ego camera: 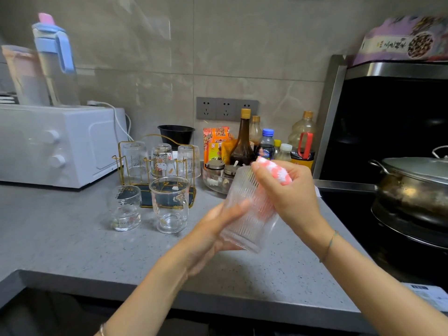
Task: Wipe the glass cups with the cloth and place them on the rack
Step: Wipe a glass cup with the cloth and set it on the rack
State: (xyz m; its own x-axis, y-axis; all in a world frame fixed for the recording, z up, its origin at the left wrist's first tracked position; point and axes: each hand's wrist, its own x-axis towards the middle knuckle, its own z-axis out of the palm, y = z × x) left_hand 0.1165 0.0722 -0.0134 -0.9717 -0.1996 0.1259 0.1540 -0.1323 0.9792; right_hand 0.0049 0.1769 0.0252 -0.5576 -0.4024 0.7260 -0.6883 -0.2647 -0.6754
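Mid-wipe: ribbed cup [247, 214] held above worktop [72, 238], centre, tilted so cloth [274, 170] reaches inside. L hand [213, 236] grips cup side/base to steady it. R hand [288, 190] clutches bunched cloth, pushed into mouth. Rack [155, 139] far left: racked cups [161, 161] x3 inverted, prob. to drain. Upright cups [171, 204] x2 just near of it, prob. unwiped.

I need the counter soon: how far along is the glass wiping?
Three cups sit upside down on the gold rack. The left hand holds a ribbed glass while the right hand pushes the cloth into it. Two cups wait upright on the counter.
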